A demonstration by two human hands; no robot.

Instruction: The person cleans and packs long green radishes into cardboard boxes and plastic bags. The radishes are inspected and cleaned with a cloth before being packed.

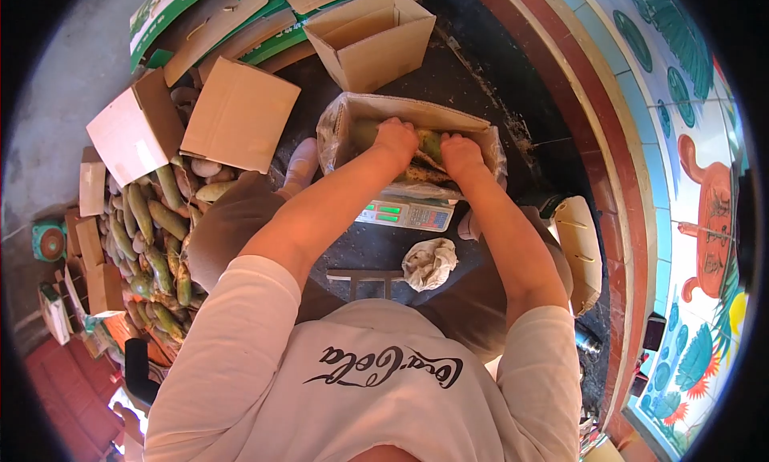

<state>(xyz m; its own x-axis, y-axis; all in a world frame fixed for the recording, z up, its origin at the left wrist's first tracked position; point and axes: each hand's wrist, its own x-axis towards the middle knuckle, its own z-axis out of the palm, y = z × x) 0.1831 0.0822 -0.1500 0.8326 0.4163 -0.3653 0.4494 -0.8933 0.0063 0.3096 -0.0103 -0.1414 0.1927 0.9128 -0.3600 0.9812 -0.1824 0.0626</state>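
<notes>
1. Green fruit (432, 144): head view, upper centre of frame, lying inside the lined carton (416, 111) between both hands, with pale wrapping beneath it.
2. Left hand (396, 138): on the fruit's left end, fingers curled down into the carton; fingertips hidden, so whether the grip is closed on it cannot be told.
3. Right hand (460, 154): touching the fruit's right end, fingers likewise tucked under; grip state cannot be told.
4. Lined carton: stands on the scale (404, 215), centre of frame.
5. Crumpled rag (430, 262): just below the scale.
6. Empty carton (372, 34): top centre, open.
7. Heap of green fruit (152, 222): left of frame, among flat cardboard (240, 114).
</notes>
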